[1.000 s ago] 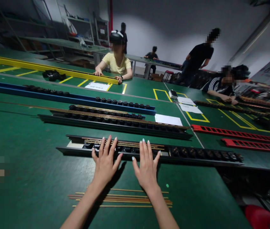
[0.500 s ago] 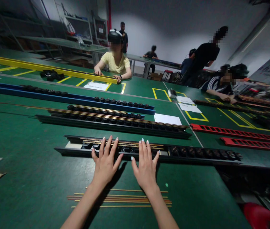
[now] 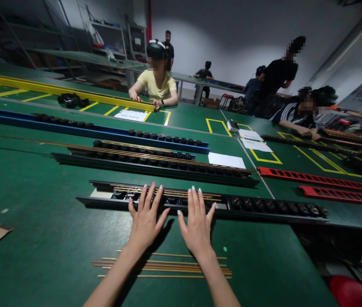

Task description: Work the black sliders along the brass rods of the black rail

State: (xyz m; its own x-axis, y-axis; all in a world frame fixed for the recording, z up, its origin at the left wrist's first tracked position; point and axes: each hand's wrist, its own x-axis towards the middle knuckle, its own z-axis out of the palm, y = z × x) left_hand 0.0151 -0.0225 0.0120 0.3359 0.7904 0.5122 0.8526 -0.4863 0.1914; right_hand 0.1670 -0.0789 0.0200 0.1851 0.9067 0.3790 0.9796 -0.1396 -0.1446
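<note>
My left hand is spread over the near black channel, its fingertips at the thin brass rods lying along it. To its right, my right hand rests on the same channel with its fingers stretched out. Neither hand is closed round anything. Black parts fill the channel's right stretch. Under my forearms, several loose brass rods lie on the green table.
Behind lie another black channel with rods, a blue channel and a white paper. Red slotted strips are at the right. Across the table a person in yellow touches a yellow bar.
The view has shifted slightly, so the table items appear a little further right. My left hand has moved slightly right along the channel; both hands remain spread.
</note>
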